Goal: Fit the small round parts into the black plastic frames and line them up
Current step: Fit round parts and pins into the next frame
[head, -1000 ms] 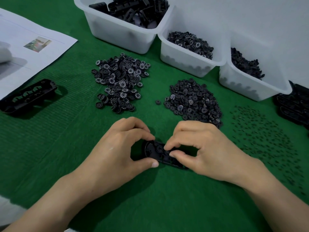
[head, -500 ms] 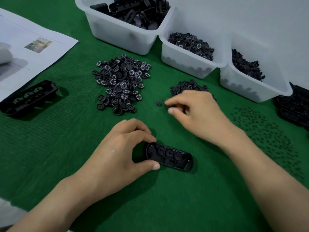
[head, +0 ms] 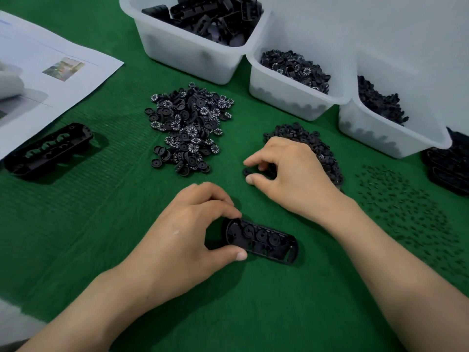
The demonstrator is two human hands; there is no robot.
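While the left hand (head: pixel 182 240) clamps the near end of the black frame (head: pixel 264 241) between forefinger and thumb, the frame lies flat on the green mat (head: pixel 101 224), open side up, close in front of the person. Three seated round parts (head: pixel 261 235) sit in a row inside it, side by side along its length.

Beyond it, the right hand (head: pixel 291 174) rests at the left edge of the heap of plain black discs (head: pixel 317 148), fingers curled. One small round part (head: pixel 247 172) lies between the thumb and forefinger tips; they look close on it, though I cannot tell whether they actually grip it.

To the left of that heap, apart from it, lies a heap of numbered wheels (head: pixel 190 128) with white digits. A second frame (head: pixel 48 149) lies well off to the left, just beside a paper sheet (head: pixel 50 80). Three white bins (head: pixel 193 54) stand along the far side, holding dark parts. Tiny pins (head: pixel 411 217) are scattered on the mat to the right, with a stack of frames (head: pixel 451 168) at the right edge.
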